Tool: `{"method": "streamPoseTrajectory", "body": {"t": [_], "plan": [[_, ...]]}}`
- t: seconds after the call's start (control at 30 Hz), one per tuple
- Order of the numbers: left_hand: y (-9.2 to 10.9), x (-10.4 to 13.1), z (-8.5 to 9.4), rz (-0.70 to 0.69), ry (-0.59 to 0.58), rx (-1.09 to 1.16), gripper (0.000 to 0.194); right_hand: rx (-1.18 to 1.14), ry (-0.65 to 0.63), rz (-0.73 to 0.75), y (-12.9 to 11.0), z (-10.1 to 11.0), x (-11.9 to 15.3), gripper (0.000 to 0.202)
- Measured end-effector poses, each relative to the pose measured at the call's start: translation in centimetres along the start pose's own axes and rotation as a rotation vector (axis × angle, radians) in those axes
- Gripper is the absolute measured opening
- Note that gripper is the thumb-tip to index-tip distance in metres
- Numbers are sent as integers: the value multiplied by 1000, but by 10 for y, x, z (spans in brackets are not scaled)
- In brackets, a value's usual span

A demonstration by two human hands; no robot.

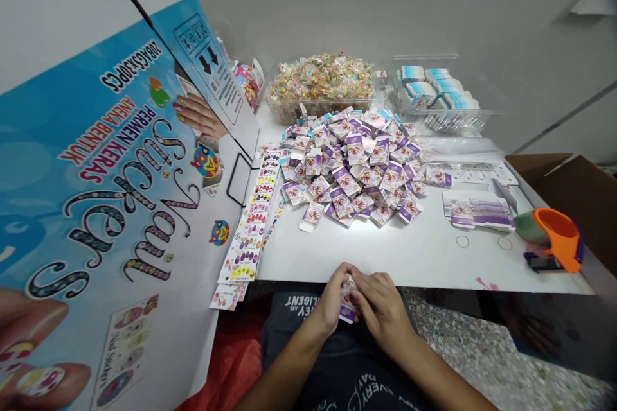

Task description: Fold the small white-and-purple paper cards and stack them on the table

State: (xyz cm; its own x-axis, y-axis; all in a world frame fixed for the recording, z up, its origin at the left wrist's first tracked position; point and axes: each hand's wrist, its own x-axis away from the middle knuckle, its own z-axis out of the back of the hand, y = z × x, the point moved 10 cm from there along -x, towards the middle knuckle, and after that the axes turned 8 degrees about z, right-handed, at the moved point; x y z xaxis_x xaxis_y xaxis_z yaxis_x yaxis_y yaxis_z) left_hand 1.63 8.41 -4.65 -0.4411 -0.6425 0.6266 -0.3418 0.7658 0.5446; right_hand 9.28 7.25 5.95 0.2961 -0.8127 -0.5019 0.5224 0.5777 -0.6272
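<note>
Bench [385,253], white top. Far side: clear tub [308,109] on the left, filled with bright wrapped pieces; clear tray [491,106] on the right, with blue-and-white packs in rows. Between these and the person lies a broad heap of small boxes [357,160], white and purple, tumbled at many angles; it stands in the way of a straight reach to the tub.

Left: large printed carton [120,173], lettered "Nail Stickers", walls off that side. Beside it, a stack of sticker strips [253,225] runs near to far, its near end jutting past the bench edge. Right of the heap: clear plastic sleeves [457,149], then nearer a stack of purple-and-white flat cartons [479,212]. Orange tape dispenser [562,234] at the near right; open brown cardboard box [544,167] beyond the bench's right edge.

Held box [348,300]: over the lap, just off the near edge of the bench, between both hands. Long axis roughly near–far; purple end points near, toward the person. Left hand [334,300]: grip narrow, fingers curled about the box's left side. Right hand [383,308]: grip also narrow, fingers on its right side. Far end partly hidden by fingers.
</note>
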Motion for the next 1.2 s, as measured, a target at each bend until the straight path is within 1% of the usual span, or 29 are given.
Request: {"method": "streamPoseTrajectory", "body": {"t": [0.07,0.13,0.17,0.2,0.23,0.27,0.33,0.37,0.43,0.47,0.5,0.57,0.6,0.63,0.7,0.73,0.83,0.93,1.0,1.07,1.13,1.2], "plan": [[2,2,-2,-1,-18,34,40,-127,-59,-123,13,-3,-2,25],[8,4,-4,-48,-34,53,48,-320,-174,-302,32,-11,-10,26],[14,5,-5,-88,-46,50,52,-412,-226,-377,40,-13,-18,27],[20,5,-6,-129,-60,39,57,-489,-242,-432,48,-12,-30,28],[25,5,-7,-163,-77,24,60,-550,-212,-460,57,-5,-47,28],[29,5,-7,-186,-93,9,62,-594,-120,-469,67,6,-67,28],[32,3,-6,-196,-114,-7,65,-687,163,-445,88,40,-106,31],[33,2,-5,-191,-114,-4,65,-725,250,-406,95,54,-122,33],[32,1,-1,-184,-101,13,65,-717,343,-310,107,82,-143,34],[31,0,1,-183,-93,21,65,-654,365,-265,114,98,-146,34],[30,-1,2,-184,-84,30,65,-546,385,-233,121,116,-143,34],[29,-2,5,-195,-65,46,65,-201,419,-204,138,157,-123,36],[29,-2,6,-201,-58,52,65,10,370,-213,147,173,-110,39],[29,-3,6,-208,-55,56,64,211,274,-226,157,183,-97,42],[29,-4,6,-214,-61,57,61,338,164,-245,180,200,-68,44],[29,-4,6,-215,-69,56,59,375,109,-247,191,205,-55,44],[29,-5,4,-208,-89,44,56,514,-29,-246,218,209,-24,39],[29,-6,5,-203,-78,35,58,653,-98,-234,236,206,-7,34],[29,-5,6,-203,-64,32,58,695,-105,-190,238,204,-3,34],[29,-5,6,-206,-54,33,58,719,-109,-144,236,201,-4,39],[30,-3,5,-214,-47,37,56,727,-110,-129,232,198,-6,43],[31,-1,4,-219,-39,36,56,749,-112,-132,227,196,-9,41]]}}
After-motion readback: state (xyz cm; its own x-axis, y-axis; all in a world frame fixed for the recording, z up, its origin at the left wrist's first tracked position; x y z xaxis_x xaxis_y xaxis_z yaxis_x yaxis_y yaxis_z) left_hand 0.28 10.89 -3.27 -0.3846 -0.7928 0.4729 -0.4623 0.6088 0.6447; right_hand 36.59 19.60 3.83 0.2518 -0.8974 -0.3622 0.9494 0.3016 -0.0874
